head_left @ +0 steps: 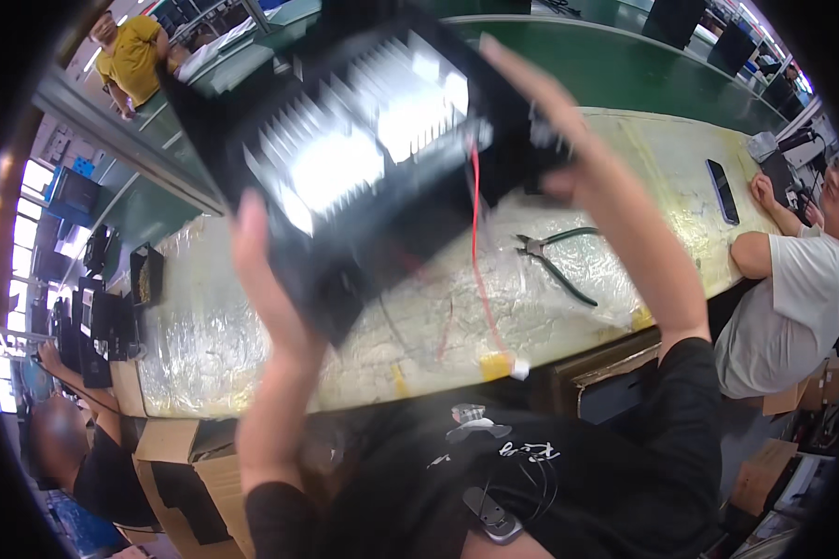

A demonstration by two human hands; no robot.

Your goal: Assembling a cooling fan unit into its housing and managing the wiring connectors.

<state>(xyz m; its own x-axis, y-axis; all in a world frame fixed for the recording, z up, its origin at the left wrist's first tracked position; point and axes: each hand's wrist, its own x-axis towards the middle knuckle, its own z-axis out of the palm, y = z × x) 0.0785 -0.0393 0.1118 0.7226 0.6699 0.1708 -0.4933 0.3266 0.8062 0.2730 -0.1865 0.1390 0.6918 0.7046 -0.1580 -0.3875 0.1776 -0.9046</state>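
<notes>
Both my hands hold up a black box-shaped housing (pixel 364 252), tilted and blurred by motion, above the padded table. Bright, finned metal-looking panels (pixel 345 168) show inside it; glare hides their detail. My left hand (pixel 272 279) grips the near left edge, the thumb laid along the side. On the far right side, my right hand (pixel 569 130) has its fingers against the rim. A red wire (pixel 476 233) hangs out of the housing, and a small white connector (pixel 519 370) shows at its lower end. Cutting pliers (pixel 534 246) with dark green handles lie spread on the table to the right.
Plastic film covers the table (pixel 196 345). A phone (pixel 721 192) lies at its right end, near a person in a white shirt (pixel 792 307). A black bin (pixel 145 276) stands left. Beyond runs a green conveyor (pixel 625 70). Open cardboard boxes (pixel 168 440) stand below the near edge.
</notes>
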